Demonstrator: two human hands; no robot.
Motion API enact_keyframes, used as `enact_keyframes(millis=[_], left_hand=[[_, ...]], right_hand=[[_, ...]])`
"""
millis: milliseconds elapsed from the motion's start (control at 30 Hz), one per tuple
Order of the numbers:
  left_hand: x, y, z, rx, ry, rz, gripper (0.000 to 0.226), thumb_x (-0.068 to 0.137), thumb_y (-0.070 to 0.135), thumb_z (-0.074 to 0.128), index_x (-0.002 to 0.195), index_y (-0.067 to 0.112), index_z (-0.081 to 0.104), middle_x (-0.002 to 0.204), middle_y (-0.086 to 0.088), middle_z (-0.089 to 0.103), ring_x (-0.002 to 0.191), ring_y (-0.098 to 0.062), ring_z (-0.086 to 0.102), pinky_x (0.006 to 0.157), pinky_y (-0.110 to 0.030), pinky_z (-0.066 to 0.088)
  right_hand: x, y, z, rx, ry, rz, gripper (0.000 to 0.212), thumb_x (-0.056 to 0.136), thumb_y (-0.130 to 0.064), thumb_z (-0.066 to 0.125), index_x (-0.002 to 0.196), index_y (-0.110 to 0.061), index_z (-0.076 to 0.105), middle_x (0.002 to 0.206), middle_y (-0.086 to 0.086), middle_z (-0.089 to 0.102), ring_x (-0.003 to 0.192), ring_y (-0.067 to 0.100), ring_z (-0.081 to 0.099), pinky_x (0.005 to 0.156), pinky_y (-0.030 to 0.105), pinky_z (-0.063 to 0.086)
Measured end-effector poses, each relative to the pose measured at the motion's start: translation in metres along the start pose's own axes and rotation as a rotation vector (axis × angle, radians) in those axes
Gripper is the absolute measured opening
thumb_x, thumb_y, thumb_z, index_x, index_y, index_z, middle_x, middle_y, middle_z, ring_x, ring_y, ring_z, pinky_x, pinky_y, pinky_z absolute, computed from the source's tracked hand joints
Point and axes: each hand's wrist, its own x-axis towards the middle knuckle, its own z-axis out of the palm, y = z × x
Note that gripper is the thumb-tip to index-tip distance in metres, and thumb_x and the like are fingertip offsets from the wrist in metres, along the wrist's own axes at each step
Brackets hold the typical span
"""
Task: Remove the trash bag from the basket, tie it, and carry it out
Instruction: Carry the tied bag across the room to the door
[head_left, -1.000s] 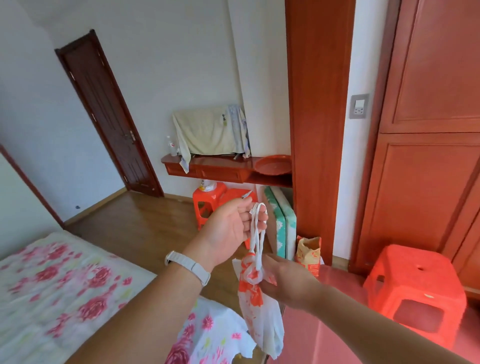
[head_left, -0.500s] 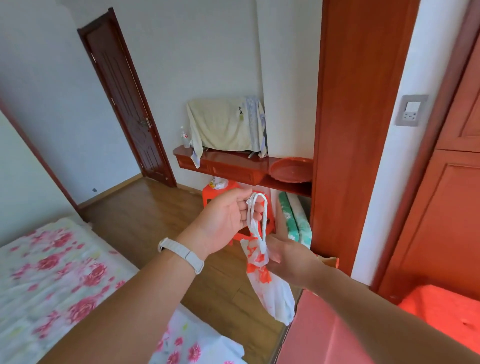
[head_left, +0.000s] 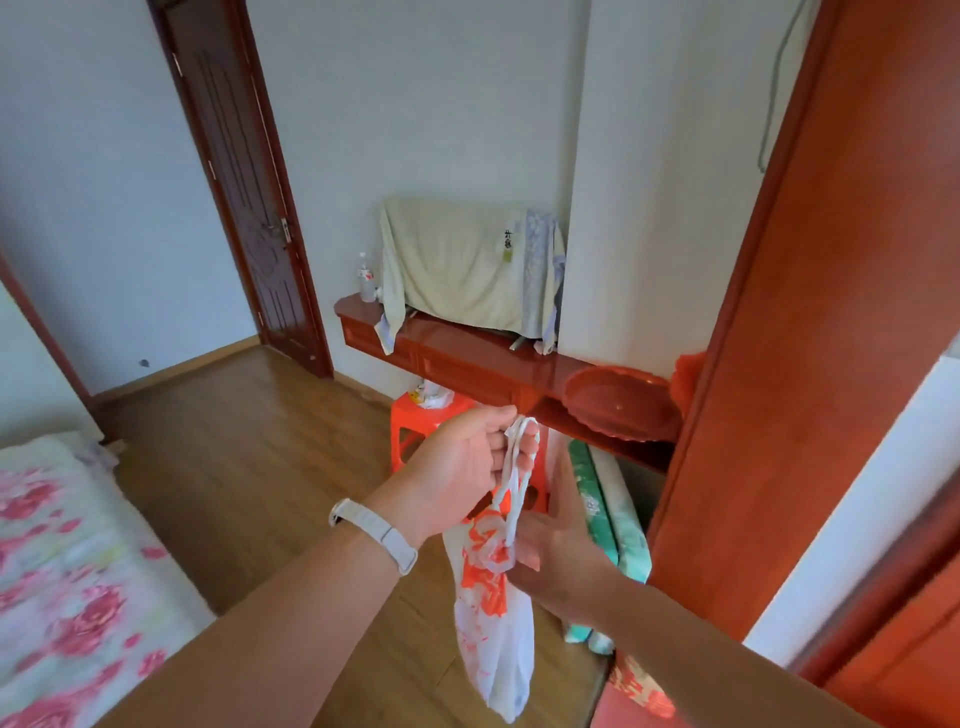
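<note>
A white trash bag (head_left: 493, 623) with red print hangs in mid-air in front of me, its top twisted into a knot with two thin handle loops above. My left hand (head_left: 462, 467), with a white wristband, pinches the loops at their top. My right hand (head_left: 550, 540) sits just right of the knot, thumb and fingers touching the twisted neck. The bag's body dangles free below both hands. No basket is in view.
A dark wooden door (head_left: 244, 197) stands shut at the back left. A red wall shelf (head_left: 467, 358) carries a cloth-covered item and a red dish (head_left: 621, 410). A red stool (head_left: 421, 431) stands under it. A floral bed (head_left: 62, 571) lies left, a red wardrobe panel (head_left: 810, 364) right.
The view has swung left and closer to the shelf; the red stool at the right has left the frame. Both hands stay on the bag, the left still holding the loops.
</note>
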Motion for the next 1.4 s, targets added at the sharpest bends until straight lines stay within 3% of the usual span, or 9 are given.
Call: enact_keyframes(millis=[100, 200, 300, 567, 733, 833, 933, 1167, 1400], left_hand=[[0.029, 0.025, -0.027, 0.014, 0.018, 0.017, 0.026, 0.093, 0.027, 0.049, 0.088, 0.008, 0.066, 0.082, -0.009, 0.064, 0.08, -0.022, 0.057, 0.082, -0.035, 0.046], [0.056, 0.044, -0.049, 0.041, 0.029, 0.045, 0.028, 0.09, 0.029, 0.049, 0.089, 0.007, 0.067, 0.081, -0.008, 0.065, 0.076, -0.02, 0.059, 0.079, -0.035, 0.045], [0.084, 0.063, -0.07, 0.051, 0.065, 0.077, 0.029, 0.092, 0.028, 0.048, 0.089, 0.006, 0.067, 0.08, -0.008, 0.066, 0.076, -0.021, 0.06, 0.081, -0.035, 0.045], [0.168, 0.09, -0.128, 0.126, 0.198, 0.106, 0.031, 0.093, 0.027, 0.049, 0.101, 0.001, 0.065, 0.088, -0.012, 0.069, 0.079, -0.023, 0.066, 0.078, -0.034, 0.051], [0.228, 0.1, -0.167, 0.169, 0.338, 0.09, 0.033, 0.094, 0.025, 0.049, 0.101, 0.0, 0.069, 0.086, -0.01, 0.071, 0.077, -0.02, 0.068, 0.079, -0.032, 0.053], [0.264, 0.114, -0.184, 0.177, 0.395, 0.087, 0.032, 0.094, 0.024, 0.049, 0.098, 0.0, 0.07, 0.083, -0.009, 0.072, 0.074, -0.02, 0.068, 0.077, -0.031, 0.053], [0.294, 0.128, -0.203, 0.162, 0.464, 0.105, 0.03, 0.094, 0.023, 0.05, 0.094, 0.0, 0.07, 0.082, -0.01, 0.071, 0.071, -0.021, 0.067, 0.076, -0.033, 0.052], [0.323, 0.157, -0.254, 0.169, 0.54, 0.178, 0.031, 0.093, 0.025, 0.049, 0.092, 0.0, 0.068, 0.081, -0.009, 0.069, 0.071, -0.021, 0.064, 0.077, -0.036, 0.049], [0.348, 0.187, -0.339, 0.292, 0.653, 0.203, 0.032, 0.09, 0.026, 0.052, 0.097, -0.001, 0.068, 0.086, -0.012, 0.068, 0.076, -0.024, 0.064, 0.076, -0.036, 0.051]], right_hand=[[0.055, -0.005, -0.01, 0.014, 0.014, -0.009, 0.039, 0.089, -0.046, 0.058, 0.127, -0.04, 0.053, 0.127, -0.015, 0.061, 0.112, 0.011, 0.059, 0.095, 0.029, 0.048], [0.1, -0.009, -0.018, 0.012, 0.035, -0.057, 0.039, 0.089, -0.038, 0.058, 0.127, -0.038, 0.052, 0.126, -0.01, 0.062, 0.112, 0.016, 0.061, 0.094, 0.035, 0.051], [0.144, -0.008, -0.028, 0.036, 0.046, -0.085, 0.038, 0.089, -0.04, 0.057, 0.127, -0.037, 0.052, 0.124, -0.01, 0.063, 0.109, 0.016, 0.062, 0.092, 0.039, 0.053], [0.262, 0.013, -0.042, -0.009, -0.008, -0.167, 0.035, 0.093, -0.047, 0.054, 0.126, -0.036, 0.054, 0.129, -0.012, 0.062, 0.113, 0.015, 0.061, 0.095, 0.034, 0.051], [0.349, 0.041, -0.045, -0.13, -0.087, -0.337, 0.033, 0.09, -0.053, 0.05, 0.114, -0.032, 0.057, 0.112, -0.012, 0.067, 0.099, 0.014, 0.066, 0.08, 0.036, 0.058], [0.4, 0.051, -0.054, -0.167, -0.111, -0.484, 0.033, 0.092, -0.048, 0.048, 0.118, -0.029, 0.058, 0.111, -0.009, 0.068, 0.101, 0.014, 0.064, 0.078, 0.034, 0.058], [0.445, 0.051, -0.066, -0.129, -0.142, -0.559, 0.026, 0.09, -0.044, 0.048, 0.11, -0.029, 0.058, 0.102, -0.006, 0.069, 0.091, 0.015, 0.065, 0.071, 0.035, 0.057], [0.525, 0.034, -0.069, -0.061, -0.136, -0.602, 0.02, 0.092, -0.042, 0.054, 0.103, -0.026, 0.061, 0.094, -0.008, 0.07, 0.08, 0.011, 0.065, 0.067, 0.03, 0.056], [0.615, -0.004, -0.046, -0.067, -0.137, -0.605, 0.029, 0.094, -0.05, 0.054, 0.1, -0.025, 0.066, 0.092, -0.012, 0.072, 0.074, 0.006, 0.066, 0.063, 0.01, 0.046]])
